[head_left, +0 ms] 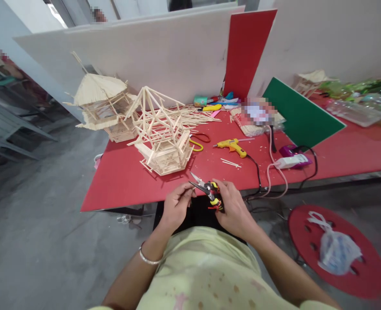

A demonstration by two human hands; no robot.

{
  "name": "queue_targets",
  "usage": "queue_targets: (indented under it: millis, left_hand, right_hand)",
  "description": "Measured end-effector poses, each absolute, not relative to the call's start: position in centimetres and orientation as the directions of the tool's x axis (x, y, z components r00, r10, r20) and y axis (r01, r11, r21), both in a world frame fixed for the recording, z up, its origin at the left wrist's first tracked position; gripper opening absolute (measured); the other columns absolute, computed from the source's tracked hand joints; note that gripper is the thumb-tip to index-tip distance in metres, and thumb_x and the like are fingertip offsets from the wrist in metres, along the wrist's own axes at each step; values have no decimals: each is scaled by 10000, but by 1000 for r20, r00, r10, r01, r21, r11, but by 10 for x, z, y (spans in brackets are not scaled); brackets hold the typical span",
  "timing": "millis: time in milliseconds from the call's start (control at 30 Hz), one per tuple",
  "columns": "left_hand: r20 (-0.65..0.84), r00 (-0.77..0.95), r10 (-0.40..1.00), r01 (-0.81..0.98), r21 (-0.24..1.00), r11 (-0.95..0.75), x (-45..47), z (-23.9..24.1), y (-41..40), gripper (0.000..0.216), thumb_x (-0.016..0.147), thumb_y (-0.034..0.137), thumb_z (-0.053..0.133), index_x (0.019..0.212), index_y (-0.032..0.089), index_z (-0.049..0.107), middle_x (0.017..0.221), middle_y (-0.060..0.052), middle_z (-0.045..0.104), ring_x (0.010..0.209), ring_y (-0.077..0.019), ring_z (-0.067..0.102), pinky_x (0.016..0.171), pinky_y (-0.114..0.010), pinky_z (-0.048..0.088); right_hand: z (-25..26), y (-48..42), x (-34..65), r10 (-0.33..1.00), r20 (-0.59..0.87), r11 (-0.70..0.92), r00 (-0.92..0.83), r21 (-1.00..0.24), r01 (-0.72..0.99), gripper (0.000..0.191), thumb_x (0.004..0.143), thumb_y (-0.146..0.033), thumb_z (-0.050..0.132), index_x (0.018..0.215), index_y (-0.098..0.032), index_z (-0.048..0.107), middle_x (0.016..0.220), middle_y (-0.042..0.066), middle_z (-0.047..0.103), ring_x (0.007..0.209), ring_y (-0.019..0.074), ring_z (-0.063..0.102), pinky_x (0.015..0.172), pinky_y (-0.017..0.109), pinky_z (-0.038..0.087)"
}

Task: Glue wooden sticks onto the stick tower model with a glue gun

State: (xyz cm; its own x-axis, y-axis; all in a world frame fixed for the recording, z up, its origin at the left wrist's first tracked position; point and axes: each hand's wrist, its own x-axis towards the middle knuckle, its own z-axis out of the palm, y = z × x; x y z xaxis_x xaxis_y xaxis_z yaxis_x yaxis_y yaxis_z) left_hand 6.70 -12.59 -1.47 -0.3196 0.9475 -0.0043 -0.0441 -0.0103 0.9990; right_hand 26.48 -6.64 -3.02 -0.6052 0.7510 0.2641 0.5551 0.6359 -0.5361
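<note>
Shears [207,187], one pair, stick models [168,156], perhaps three

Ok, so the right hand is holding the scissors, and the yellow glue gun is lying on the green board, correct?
Not quite: the head view shows the yellow glue gun lying on the red tabletop, not on the green board. The right hand is indeed holding the scissors.

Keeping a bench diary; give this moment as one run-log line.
right hand: holds open scissors; left hand: pinched near their tips, contents unclear; red table: stick models, yellow glue gun
</note>
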Motion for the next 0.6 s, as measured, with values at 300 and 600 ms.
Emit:
queue_targets:
  millis: [300, 600]
  left_hand:
    - [48, -281, 959, 13, 999, -46, 76, -9, -137, 252, 914, 413, 620, 964, 186, 716, 745, -3, 626, 527, -73, 457, 503, -205, 378]
    - [45, -278, 960, 84, 996, -22, 75, -14, -136, 254, 938, 392, 594, 1009, 189, 729, 782, -8, 649, 577, -90, 493, 573, -213, 419]
  right_hand:
    - [-30, -85, 274, 734, 310, 672, -605, -458, 582, 910, 722, -68, 522, 1547, -185, 160, 1308, 178, 449, 1225, 339, 459, 1052, 533, 420]
    - [-36, -83, 272, 748, 265, 627, -609, -582, 518, 849, 695, -46, 494, 1497, -182, 251, 1270, 165, 485, 1219, 314, 480, 1037, 514, 438]
